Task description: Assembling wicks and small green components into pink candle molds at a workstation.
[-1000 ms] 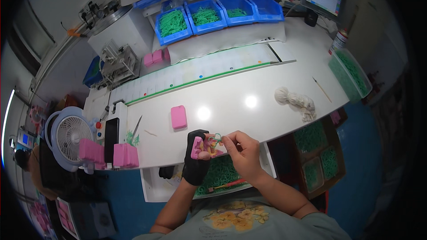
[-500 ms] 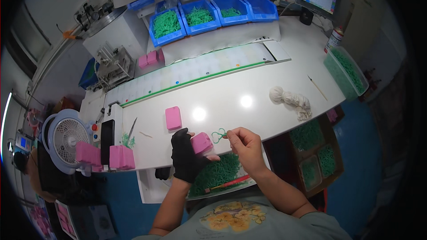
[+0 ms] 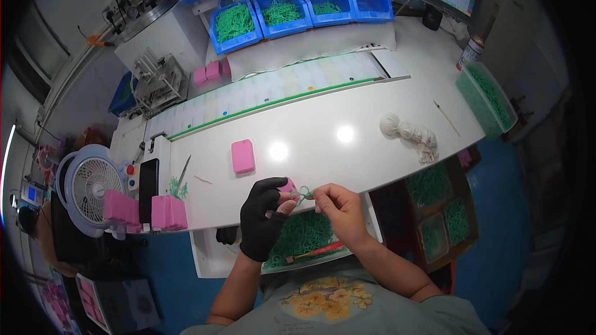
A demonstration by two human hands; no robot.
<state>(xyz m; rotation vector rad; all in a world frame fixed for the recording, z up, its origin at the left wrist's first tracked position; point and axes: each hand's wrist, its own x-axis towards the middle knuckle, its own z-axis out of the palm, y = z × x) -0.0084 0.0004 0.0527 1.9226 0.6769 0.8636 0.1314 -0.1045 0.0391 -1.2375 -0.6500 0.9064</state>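
Observation:
My left hand [image 3: 264,218] wears a black glove with bare fingertips and is closed around a pink block [image 3: 288,184], mostly hidden by the fingers. A thin green looped piece [image 3: 303,193] is pinched by my bare right hand [image 3: 340,212], between thumb and forefinger. Its loops lie against the left fingertips; whether these also grip it I cannot tell. Just beyond the left hand, another pink block [image 3: 243,156] lies on the white table [image 3: 329,164]. Below both hands, an open drawer [image 3: 203,254] holds a heap of green pieces [image 3: 304,236] and a red-handled tool [image 3: 320,251].
A conveyor belt [image 3: 248,100] crosses behind the table, with blue bins [image 3: 288,28] beyond. A tied cloth bundle [image 3: 410,136], a brush [image 3: 446,116] and a tub [image 3: 487,99] are right. Left stand stacked pink blocks [image 3: 167,213], tweezers [image 3: 185,169] and a fan [image 3: 94,183].
My left hand has turned, so its fingers now cover more of the pink block. The green piece has come against the left fingertips. The belt's coloured dots have shifted left.

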